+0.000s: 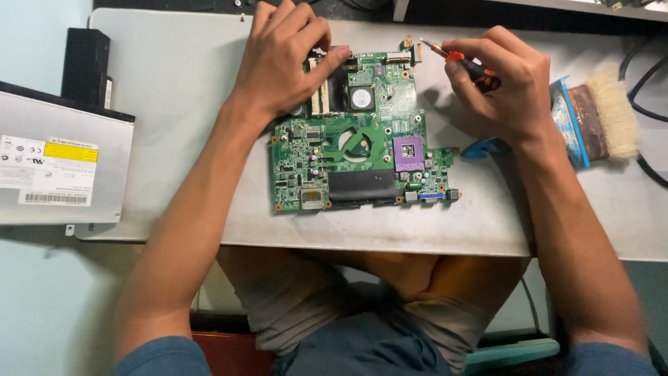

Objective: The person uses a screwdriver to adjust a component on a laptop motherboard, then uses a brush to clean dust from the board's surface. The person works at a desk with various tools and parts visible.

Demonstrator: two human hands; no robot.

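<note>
At the far left an optical drive (62,163) lies label up, half on the grey mat (174,104), with a black block (85,66) just beyond it. Your left hand (282,59) rests on the far left corner of the green circuit board (358,132), fingers curled and pressing down on it, gripping nothing else. The board lies flat at the mat's middle, already out of any casing, its square socket (408,153) bare and no cooler on it. Your right hand (497,87) is closed around a small screwdriver (459,61), tip aimed at the board's far right corner, just short of touching. Further right lies a bristle brush (602,115). Whether screws remain, I cannot tell.
</note>
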